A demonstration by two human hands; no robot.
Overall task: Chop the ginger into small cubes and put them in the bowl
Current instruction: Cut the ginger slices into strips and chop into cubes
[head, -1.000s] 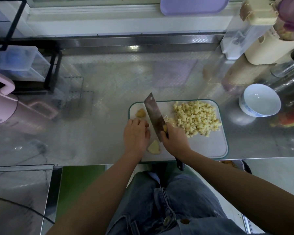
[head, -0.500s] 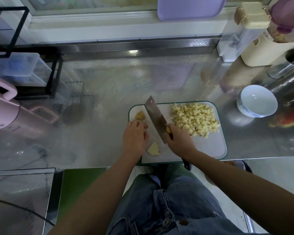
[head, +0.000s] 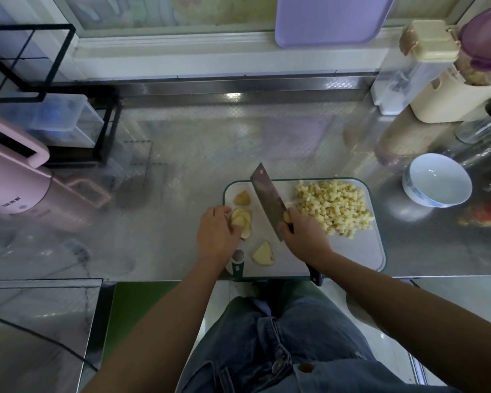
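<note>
1. The shiny tabletop carries the cutting board at its near edge; the board could be shifted by a hard chop.
2. The bowl stands empty, well apart to the right of the board, so cubes could be spilled on the way.
3. The pile of cubes is heaped near the board's right rim; some may be knocked off.
4. The cleaver is gripped by the right hand, fingers curled round the handle.
5. The ginger slices are held under the curled fingers of the left hand, near the blade; a fingertip could be cut if they slip.
</note>
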